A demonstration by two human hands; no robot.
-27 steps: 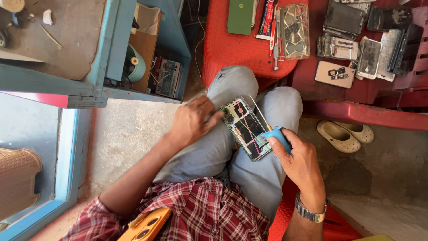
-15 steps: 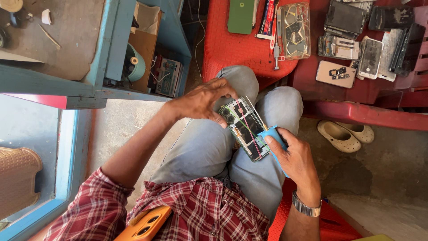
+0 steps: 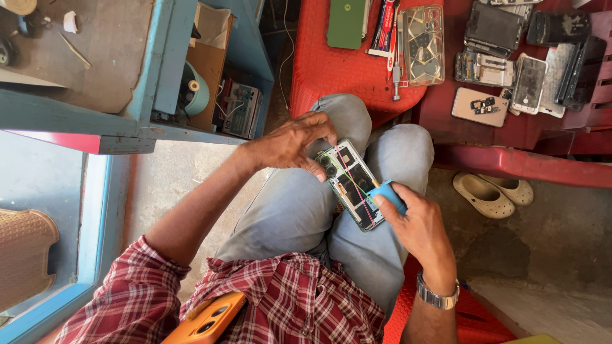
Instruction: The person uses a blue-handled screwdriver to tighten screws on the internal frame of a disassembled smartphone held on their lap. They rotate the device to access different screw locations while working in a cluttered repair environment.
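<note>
I saw the opened phone (image 3: 352, 184) lying on my lap, across the thighs of the grey jeans (image 3: 299, 216), its back cover off and the inner parts showing. My left hand (image 3: 294, 144) was curled over its upper end, fingertips pressed against the edge near the camera lenses. My right hand (image 3: 417, 224) pinched a small blue tool (image 3: 387, 194) between thumb and fingers, right against the phone's lower right edge. A red stool (image 3: 338, 67) stood just past my knees, carrying a green phone cover (image 3: 346, 23) and a clear case (image 3: 422, 44).
</note>
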